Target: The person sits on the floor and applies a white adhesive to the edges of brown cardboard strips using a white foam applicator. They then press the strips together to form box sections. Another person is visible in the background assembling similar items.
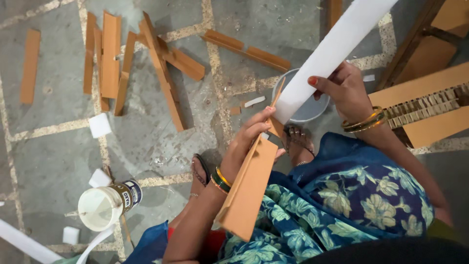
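Holding a folded brown cardboard piece (249, 188) clamped in our left hand (246, 142), we grip a long white strip (332, 54) with our right hand (344, 88), above a grey bowl (308, 110) on the floor (58, 151).

The white strip (337, 49) runs out past the top edge, so its far end cannot be seen, and it covers part of the bowl (308, 105) beneath it. The bowl's near rim is hidden behind the right hand (344, 88) (whose palm side faces away). Nearer than the bowl, the brown board (246, 188) hides the left hand's (249, 137) palm and wrist. Left of the bowl, low down, the jar's (105, 205) label is too small to read. Right of the bowl, the honeycomb panel (430, 105) is cut by the right edge.
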